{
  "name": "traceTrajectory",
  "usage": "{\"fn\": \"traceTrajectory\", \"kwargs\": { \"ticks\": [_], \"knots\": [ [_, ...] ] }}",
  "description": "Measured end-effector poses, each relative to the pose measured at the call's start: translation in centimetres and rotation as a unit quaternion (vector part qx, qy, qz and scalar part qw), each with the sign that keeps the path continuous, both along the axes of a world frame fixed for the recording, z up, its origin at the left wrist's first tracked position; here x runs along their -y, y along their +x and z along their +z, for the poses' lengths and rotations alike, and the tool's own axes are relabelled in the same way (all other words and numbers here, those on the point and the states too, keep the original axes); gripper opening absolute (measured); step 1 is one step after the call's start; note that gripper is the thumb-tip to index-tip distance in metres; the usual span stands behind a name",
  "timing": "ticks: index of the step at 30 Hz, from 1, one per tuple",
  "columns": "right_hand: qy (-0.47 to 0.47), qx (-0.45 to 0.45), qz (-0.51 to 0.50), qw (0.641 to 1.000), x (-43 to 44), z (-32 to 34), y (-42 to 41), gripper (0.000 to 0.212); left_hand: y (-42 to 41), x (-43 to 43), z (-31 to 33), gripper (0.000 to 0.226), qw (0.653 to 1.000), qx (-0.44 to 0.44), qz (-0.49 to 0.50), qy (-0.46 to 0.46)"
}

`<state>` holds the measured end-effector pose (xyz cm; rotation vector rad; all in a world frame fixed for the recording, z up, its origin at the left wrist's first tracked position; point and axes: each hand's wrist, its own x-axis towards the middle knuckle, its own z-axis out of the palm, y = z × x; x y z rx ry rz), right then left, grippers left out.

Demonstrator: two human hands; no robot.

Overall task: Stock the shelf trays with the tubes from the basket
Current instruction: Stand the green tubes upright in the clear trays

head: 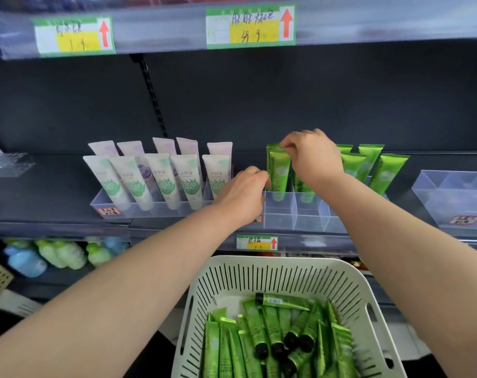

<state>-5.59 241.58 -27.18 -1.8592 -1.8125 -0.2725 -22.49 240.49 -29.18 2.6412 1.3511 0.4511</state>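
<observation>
The right hand (312,156) pinches a tube (278,170) by its crimp, likely seating it cap-down in the tray (281,214). The left hand (242,193), fingers curled at the tray's wall, apparently steadies it.

Single view, so no overlap w/ any other. Worn on the head, wide-angle. Looks fwd and down, straight at a shop shelf (46,197) from arm's reach. Centres on the left hand (244,195) and right hand (312,156) at a green tube (278,170) in a clear tray (294,214), mid-frame. Takes in both forearms from the bottom corners up. Catches the basket (272,261) very close, directly below, and cuts off its near side at the bottom edge. Reaches up to the level above, w/ price tags (250,25) along the top. Glimpses bottles (60,253) one level down, bottom left. Bends straight lines twd the edges.
</observation>
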Motion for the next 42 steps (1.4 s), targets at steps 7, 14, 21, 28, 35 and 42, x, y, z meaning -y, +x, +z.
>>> {"fn": "traceTrajectory", "kwargs": {
  "ticks": [7, 14, 21, 28, 35, 42],
  "knots": [
    [0.089, 0.008, 0.009, 0.996, 4.3, -1.1, 0.1, 0.020, -0.2, 1.9, -0.6, 0.031, 1.000, 0.012, -0.016, -0.009],
    [0.055, -0.014, 0.017, 0.998, 12.5, -8.9, -0.3, 0.017, -0.4, 6.5, -5.2, 0.027, 0.998, 0.012, -0.043, -0.050],
    [-0.155, -0.019, -0.014, 0.988, 17.8, -17.0, 0.1, 0.021, -0.8, 10.7, -12.7, 0.030, 0.985, -0.018, -0.013, -0.170],
    [-0.385, -0.026, -0.027, 0.922, 19.4, -22.1, 0.5, 0.039, -2.5, 12.4, -19.0, 0.031, 0.962, -0.043, 0.042, -0.265],
    [-0.462, -0.012, 0.027, 0.886, 18.2, -25.2, -1.8, 0.049, -4.8, 11.8, -22.3, 0.031, 0.944, -0.065, 0.110, -0.303],
    [-0.516, 0.040, 0.098, 0.850, 16.3, -26.7, -4.6, 0.046, -5.5, 12.0, -23.9, 0.029, 0.939, -0.061, 0.120, -0.317]
  ]
}}
